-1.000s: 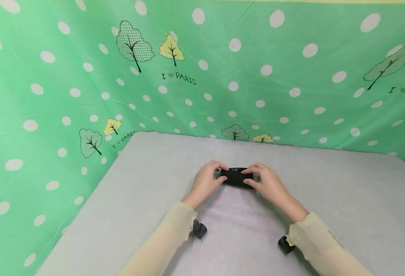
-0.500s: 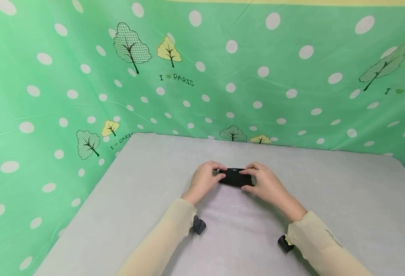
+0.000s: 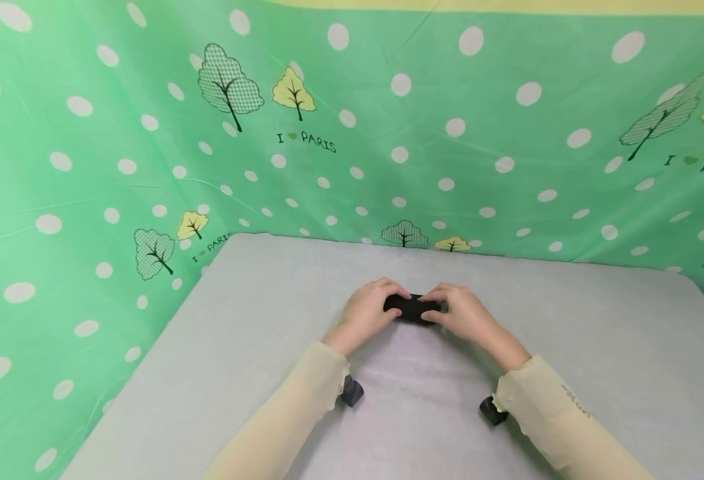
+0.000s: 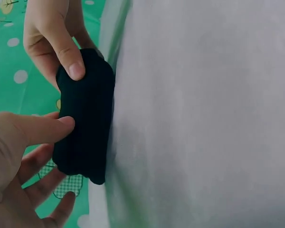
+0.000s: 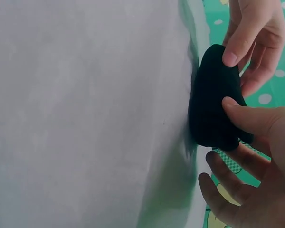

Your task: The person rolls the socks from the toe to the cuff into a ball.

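A small black bundle of folded cloth [image 3: 413, 311] lies on the grey table, longer from side to side than it is deep. My left hand [image 3: 371, 308] holds its left end, thumb on the near face and fingers over the far top edge. At the other end my right hand [image 3: 465, 315] grips it the same way. The left wrist view shows the soft, rounded bundle [image 4: 89, 111] pinched by both thumbs, the outer fingers spread loosely. In the right wrist view a loose fold hangs at the end of the bundle [image 5: 213, 102]. The fingertips behind it are partly hidden.
The grey tabletop [image 3: 256, 333] spreads around both arms. Behind and to the left hangs a green dotted curtain [image 3: 328, 180] with printed trees. Black wrist devices [image 3: 352, 392] sit under the cream sleeves [image 3: 292, 413].
My left hand has shifted a little right, its fingers reaching further along the bundle's top. The right thumb has come back onto the near face. A pale marking on top is now covered.
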### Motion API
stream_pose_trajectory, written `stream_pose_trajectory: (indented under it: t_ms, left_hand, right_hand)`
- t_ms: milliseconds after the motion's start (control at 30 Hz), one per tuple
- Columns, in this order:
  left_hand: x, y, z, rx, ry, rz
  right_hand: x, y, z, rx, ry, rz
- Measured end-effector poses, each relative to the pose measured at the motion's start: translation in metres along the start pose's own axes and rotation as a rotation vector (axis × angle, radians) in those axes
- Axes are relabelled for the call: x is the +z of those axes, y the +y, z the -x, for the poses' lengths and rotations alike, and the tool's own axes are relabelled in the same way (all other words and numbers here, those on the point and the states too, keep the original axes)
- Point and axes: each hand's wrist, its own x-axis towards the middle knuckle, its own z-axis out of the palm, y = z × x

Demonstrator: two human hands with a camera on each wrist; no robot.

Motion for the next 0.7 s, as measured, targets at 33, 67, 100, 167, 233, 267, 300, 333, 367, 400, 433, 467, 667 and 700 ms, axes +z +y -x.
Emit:
stream_pose_trajectory:
  t_ms: [33, 67, 100, 167, 233, 267, 300, 333, 367, 400, 433, 467, 667, 700]
  left_hand:
    - [0.0, 0.0, -0.001, -0.007, 0.001, -0.003]
    - [0.0, 0.0, -0.001, -0.017, 0.003, 0.0]
    - [0.0, 0.0, -0.002, -0.027, 0.003, 0.004]
    - [0.0, 0.0, -0.003, -0.048, -0.003, 0.013]
    - [-0.001, 0.0, -0.005, -0.066, -0.012, 0.028]
    - [-0.001, 0.001, -0.006, -0.073, -0.016, 0.035]
    - [-0.001, 0.001, -0.007, -0.077, -0.016, 0.037]
    - [-0.001, 0.001, -0.008, -0.081, -0.016, 0.04]
    - [-0.001, 0.002, -0.008, -0.082, -0.014, 0.041]
    - [-0.002, 0.003, -0.009, -0.084, -0.01, 0.042]
    - [-0.001, 0.003, -0.009, -0.083, -0.006, 0.036]
    - [-0.002, 0.004, -0.009, -0.082, -0.001, 0.026]
    - [-0.002, 0.01, -0.005, -0.043, -0.028, -0.182]
    - [-0.002, 0.012, -0.004, -0.035, -0.031, -0.226]
  right_hand:
    - [0.001, 0.0, 0.0, 0.0, 0.003, 0.004]
    - [0.001, 0.0, 0.001, -0.003, 0.005, 0.013]
    - [0.002, 0.0, 0.001, -0.006, 0.008, 0.026]
    - [0.003, -0.002, 0.002, -0.008, 0.013, 0.061]
    - [0.005, -0.003, 0.002, 0.001, 0.019, 0.096]
    - [0.006, -0.004, 0.002, 0.006, 0.02, 0.117]
    - [0.007, -0.005, 0.001, 0.012, 0.024, 0.138]
    - [0.007, -0.006, 0.001, 0.019, 0.025, 0.158]
    - [0.008, -0.008, 0.0, 0.025, 0.027, 0.176]
    - [0.008, -0.008, -0.001, 0.031, 0.029, 0.193]
    - [0.008, -0.009, -0.002, 0.036, 0.033, 0.207]
    - [0.009, -0.009, -0.003, 0.036, 0.039, 0.217]
    - [0.007, -0.009, -0.005, 0.016, 0.089, 0.192]
    - [0.006, -0.01, -0.004, 0.009, 0.095, 0.18]
